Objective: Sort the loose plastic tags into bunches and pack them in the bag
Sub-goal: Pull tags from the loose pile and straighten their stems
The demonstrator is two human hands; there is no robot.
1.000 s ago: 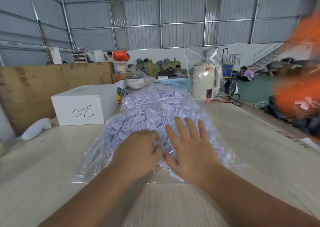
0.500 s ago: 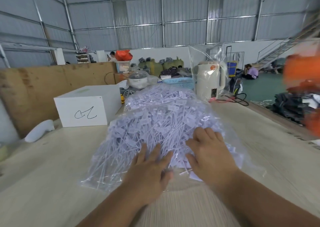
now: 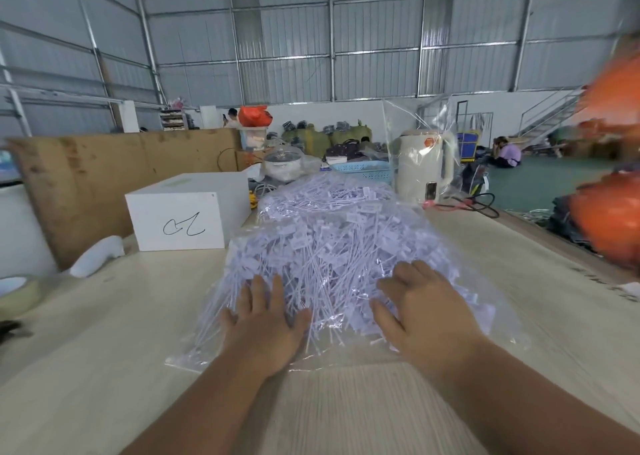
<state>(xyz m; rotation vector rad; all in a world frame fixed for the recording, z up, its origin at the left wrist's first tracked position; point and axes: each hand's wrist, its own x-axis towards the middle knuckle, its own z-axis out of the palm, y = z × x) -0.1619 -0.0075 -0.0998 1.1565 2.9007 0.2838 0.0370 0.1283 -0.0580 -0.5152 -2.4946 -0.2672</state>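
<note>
Pressing down on the near end of the bag, I am using both hands flat. My left hand (image 3: 265,330) is lying open with its fingers spread on the clear bag (image 3: 485,281), and it is gripping nothing. My right hand (image 3: 420,310) is also lying open on the plastic, fingers loosely bent, holding nothing.

The plastic tags (image 3: 329,246) are sitting in a big heap inside that bag, in the middle of the pale table (image 3: 104,368). A white box (image 3: 187,212) is standing to the far left of the heap, and a cream kettle (image 3: 424,167) is standing far right.

I am thinking the bag could slip, because the plastic looks smooth and the heap is tall. If I am pushing too hard near the open edge, tags could squeeze out onto the table. The thin tails could also poke through the film.

Compared with a second ago, my left hand is now flat instead of balled up, and my hands are sitting farther apart.
</note>
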